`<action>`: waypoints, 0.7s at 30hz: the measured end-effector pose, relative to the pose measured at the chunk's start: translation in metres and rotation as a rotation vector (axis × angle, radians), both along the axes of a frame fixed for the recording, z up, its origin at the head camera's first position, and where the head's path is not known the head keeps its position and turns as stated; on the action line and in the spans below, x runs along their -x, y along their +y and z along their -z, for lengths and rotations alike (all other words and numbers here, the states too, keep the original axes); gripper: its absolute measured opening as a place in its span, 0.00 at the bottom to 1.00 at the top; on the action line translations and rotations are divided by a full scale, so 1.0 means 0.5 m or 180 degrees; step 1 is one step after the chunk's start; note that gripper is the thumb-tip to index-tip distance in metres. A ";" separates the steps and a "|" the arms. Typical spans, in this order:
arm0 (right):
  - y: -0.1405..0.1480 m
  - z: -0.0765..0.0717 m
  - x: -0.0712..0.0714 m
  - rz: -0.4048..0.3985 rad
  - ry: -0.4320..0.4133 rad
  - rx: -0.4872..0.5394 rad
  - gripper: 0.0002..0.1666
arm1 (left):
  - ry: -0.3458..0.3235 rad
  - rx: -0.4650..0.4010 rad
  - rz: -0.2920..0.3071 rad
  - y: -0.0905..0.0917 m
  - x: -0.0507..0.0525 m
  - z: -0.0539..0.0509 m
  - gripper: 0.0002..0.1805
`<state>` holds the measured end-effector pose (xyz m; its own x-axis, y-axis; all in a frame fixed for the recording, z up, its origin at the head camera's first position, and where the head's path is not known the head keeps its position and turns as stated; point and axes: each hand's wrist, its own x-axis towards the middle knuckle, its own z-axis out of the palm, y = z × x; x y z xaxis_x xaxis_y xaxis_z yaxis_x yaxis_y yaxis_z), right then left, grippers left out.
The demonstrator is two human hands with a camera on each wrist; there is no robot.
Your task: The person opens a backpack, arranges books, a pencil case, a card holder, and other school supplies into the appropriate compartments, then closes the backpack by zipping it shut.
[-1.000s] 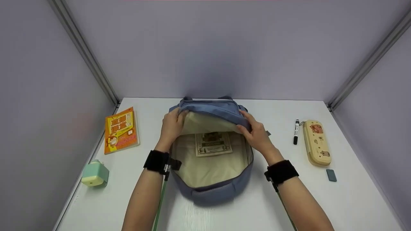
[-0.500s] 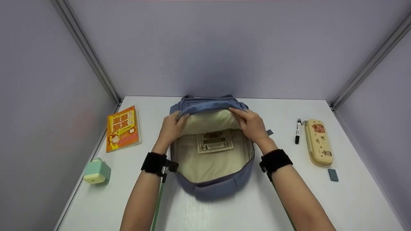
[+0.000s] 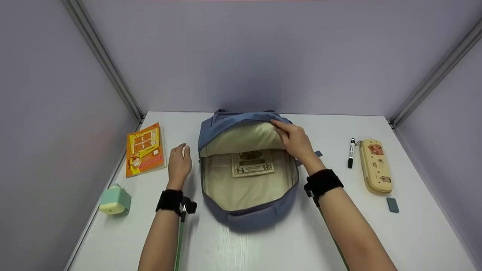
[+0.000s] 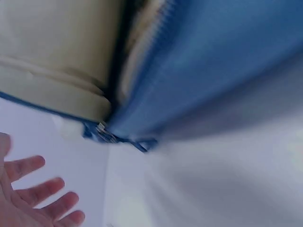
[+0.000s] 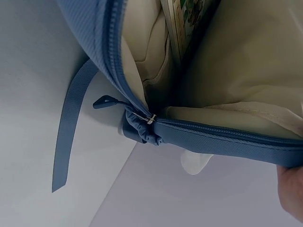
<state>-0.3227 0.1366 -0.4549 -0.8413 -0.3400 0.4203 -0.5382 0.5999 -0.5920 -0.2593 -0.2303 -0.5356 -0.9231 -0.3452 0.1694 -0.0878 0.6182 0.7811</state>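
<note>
A blue backpack (image 3: 252,224) with a cream lining lies unzipped on the table, its upper flap lifted. Inside it rests a booklet (image 3: 253,163) with a patterned cover, also partly seen in the right wrist view (image 5: 177,28). My right hand (image 3: 297,141) pinches the flap's right edge between thumb and fingers. To the left of the backpack, touching nothing, my left hand (image 3: 179,165) is held with its fingers relaxed; in the left wrist view its fingers (image 4: 47,191) are spread beside the zipper pull (image 4: 106,132).
On the left lie an orange book (image 3: 145,150) and a green-and-yellow box-shaped object (image 3: 115,200). To the right are a marker (image 3: 351,153), a yellow pencil case (image 3: 376,165) and a small dark green block (image 3: 392,205). Walls stand behind and at both sides of the white table (image 3: 233,252).
My left hand has let go of the flap and moved left, towards the orange book. The flap's left side has dropped. My right hand shifted inward along the flap's edge and keeps hold.
</note>
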 end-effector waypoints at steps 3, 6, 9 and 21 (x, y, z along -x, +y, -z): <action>0.000 0.000 0.000 -0.0018 -0.0025 -0.0011 0.20 | -0.0373 0.0410 -0.0162 -0.022 -0.005 0.022 0.26; 0.000 0.001 0.000 -0.0066 -0.0046 0.0002 0.20 | -0.0755 0.0717 -0.0223 -0.040 -0.012 0.039 0.31; 0.000 0.005 -0.001 -0.0096 -0.0073 0.0008 0.20 | -0.1150 0.0819 -0.0202 -0.056 -0.020 0.053 0.36; 0.000 0.012 -0.002 -0.0110 -0.0137 -0.0048 0.19 | -0.1586 0.1008 0.0049 -0.077 -0.046 0.085 0.33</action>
<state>-0.3217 0.1366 -0.4610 -0.8461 -0.3752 0.3787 -0.5330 0.5904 -0.6061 -0.2361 -0.2687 -0.5781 -0.9224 -0.3344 -0.1933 -0.3859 0.8188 0.4251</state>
